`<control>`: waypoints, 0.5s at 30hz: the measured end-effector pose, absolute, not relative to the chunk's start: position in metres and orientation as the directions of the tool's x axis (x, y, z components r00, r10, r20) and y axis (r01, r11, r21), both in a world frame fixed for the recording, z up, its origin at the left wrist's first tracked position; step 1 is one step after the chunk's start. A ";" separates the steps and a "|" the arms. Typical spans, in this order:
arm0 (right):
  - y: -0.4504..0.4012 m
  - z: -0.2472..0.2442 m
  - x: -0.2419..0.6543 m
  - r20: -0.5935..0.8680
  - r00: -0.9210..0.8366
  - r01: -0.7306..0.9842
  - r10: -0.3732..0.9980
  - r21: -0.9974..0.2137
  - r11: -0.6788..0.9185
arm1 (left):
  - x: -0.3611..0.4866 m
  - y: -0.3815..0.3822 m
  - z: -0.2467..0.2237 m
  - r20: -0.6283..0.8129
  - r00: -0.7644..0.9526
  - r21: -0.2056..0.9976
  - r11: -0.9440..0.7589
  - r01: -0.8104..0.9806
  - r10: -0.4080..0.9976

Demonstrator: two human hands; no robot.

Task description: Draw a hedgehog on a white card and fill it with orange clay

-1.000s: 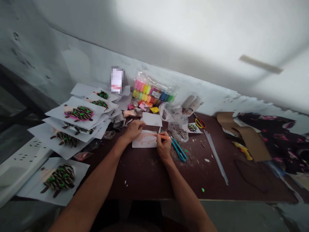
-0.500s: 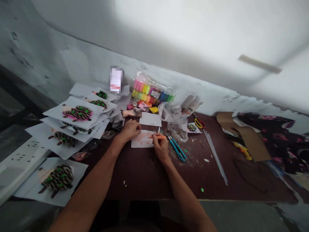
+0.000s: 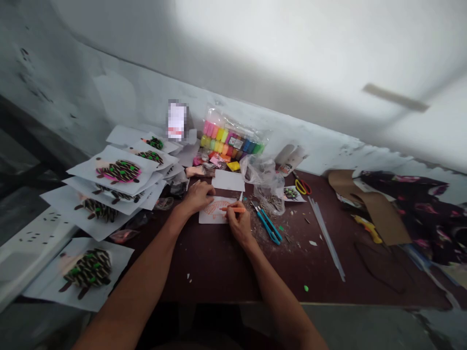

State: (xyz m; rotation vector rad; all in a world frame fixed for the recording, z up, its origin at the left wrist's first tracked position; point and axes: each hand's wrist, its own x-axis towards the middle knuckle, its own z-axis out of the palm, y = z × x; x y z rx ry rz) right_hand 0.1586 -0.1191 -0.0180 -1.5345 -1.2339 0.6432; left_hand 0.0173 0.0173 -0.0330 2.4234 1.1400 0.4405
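The left hand (image 3: 199, 197) presses a white paper sheet (image 3: 213, 218) flat, fingers spread; the right hand (image 3: 239, 224) grips an orange marker (image 3: 235, 210), tip touching the sheet.

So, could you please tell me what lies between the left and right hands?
The head view shows a white paper sheet with an orange drawing between the left hand and right hand.
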 end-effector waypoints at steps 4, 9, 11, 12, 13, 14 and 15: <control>-0.119 -0.018 0.159 0.179 0.330 0.395 0.927 -0.918 0.036 | 0.017 0.019 -0.037 0.129 0.620 0.505 -0.589 0.631 0.774; -0.119 -0.020 0.160 0.198 0.322 0.424 0.926 -0.905 0.047 | 0.018 0.021 -0.041 0.142 0.629 0.483 -0.608 0.630 0.764; -0.119 -0.021 0.160 0.219 0.316 0.440 0.923 -0.896 0.062 | 0.018 0.021 -0.041 0.142 0.631 0.478 -0.611 0.631 0.763; -0.119 -0.022 0.160 0.230 0.313 0.448 0.921 -0.891 0.070 | 0.019 0.020 -0.041 0.145 0.631 0.476 -0.612 0.631 0.763; -0.119 -0.022 0.160 0.241 0.309 0.457 0.920 -0.886 0.078 | 0.019 0.019 -0.040 0.150 0.629 0.475 -0.613 0.631 0.763; -0.119 -0.022 0.161 0.250 0.304 0.466 0.919 -0.881 0.086 | 0.020 0.018 -0.040 0.156 0.625 0.474 -0.613 0.632 0.765; -0.119 -0.023 0.161 0.258 0.301 0.473 0.918 -0.877 0.092 | 0.021 0.017 -0.039 0.163 0.619 0.472 -0.612 0.635 0.768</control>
